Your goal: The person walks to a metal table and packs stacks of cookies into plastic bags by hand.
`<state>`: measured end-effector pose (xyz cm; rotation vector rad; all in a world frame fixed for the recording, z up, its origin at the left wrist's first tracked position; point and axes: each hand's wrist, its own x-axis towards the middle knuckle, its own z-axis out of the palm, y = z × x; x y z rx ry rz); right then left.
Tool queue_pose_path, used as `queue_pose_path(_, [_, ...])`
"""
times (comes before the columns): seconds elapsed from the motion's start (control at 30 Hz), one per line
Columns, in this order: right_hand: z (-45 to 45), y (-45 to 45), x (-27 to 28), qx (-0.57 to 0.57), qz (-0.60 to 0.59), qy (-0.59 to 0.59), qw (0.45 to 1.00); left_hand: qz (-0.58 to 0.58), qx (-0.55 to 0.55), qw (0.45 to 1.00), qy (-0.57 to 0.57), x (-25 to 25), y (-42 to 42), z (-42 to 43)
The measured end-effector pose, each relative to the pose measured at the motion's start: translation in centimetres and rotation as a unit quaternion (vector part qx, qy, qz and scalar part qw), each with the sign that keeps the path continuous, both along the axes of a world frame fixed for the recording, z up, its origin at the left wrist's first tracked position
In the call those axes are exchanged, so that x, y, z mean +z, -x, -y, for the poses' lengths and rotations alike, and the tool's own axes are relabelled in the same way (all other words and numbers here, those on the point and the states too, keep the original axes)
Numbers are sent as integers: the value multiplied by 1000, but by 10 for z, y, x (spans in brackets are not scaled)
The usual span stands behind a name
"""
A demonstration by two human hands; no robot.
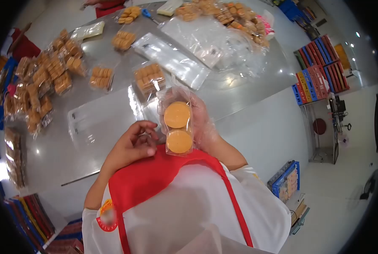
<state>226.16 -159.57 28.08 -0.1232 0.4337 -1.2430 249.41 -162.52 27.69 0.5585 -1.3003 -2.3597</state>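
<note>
In the head view my right hand (pixel 201 112), in a thin clear plastic glove, holds a clear bag of round biscuits (pixel 178 129) upright in front of my red apron. Two orange-yellow biscuit faces show through the film, one above the other; the bag's top end is partly hidden by the glove. My left hand (pixel 133 146) is bare, just left of the bag and apart from it. Its fingers are loosely bent and spread, with nothing in them. Beyond my hands stands another packed bag of biscuits (pixel 149 77) on the metal table (pixel 240 91).
Flat clear bags (pixel 102 115) lie left of centre, with a stack of clear bags (pixel 172 59) farther back. Biscuit packs (pixel 49 74) are heaped at left, more biscuits (pixel 235 17) at the back. Blue-handled scissors (pixel 146 13) lie far off. Crates (pixel 316 53) stand right; other people are across the table.
</note>
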Motion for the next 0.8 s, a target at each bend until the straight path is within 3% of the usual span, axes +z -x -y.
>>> queue_pose_path(0.13, [9,11,11,-59,-1,9,998,32,-8,999,-17,-1,-6,1])
queue_pose_path(0.23, [17,14,17,-107,-106,-53,987,17,34,998,42,5,-10,7])
queue_pose_path(0.3, [25,-3,40,-158,-228,-115,954,-10,130,987,91,22,0,6])
queue_pose_path(0.33, [24,-9,48,-141,-208,-75,965,-19,177,977,118,31,6,7])
queue_pose_path(0.4, [20,-18,64,-101,-159,13,982,-81,203,976,16,35,14,19])
queue_pose_path(0.53, [16,-40,101,-84,-278,120,949,-172,190,955,-150,52,12,33])
queue_pose_path(0.63, [13,-45,117,-53,-325,171,929,-336,50,922,-185,28,4,46])
queue_pose_path(0.67, [13,-47,119,-49,-344,181,920,-279,131,928,-209,31,5,38])
queue_pose_path(0.8, [13,-51,120,-51,-367,199,907,-289,126,921,-227,37,2,35])
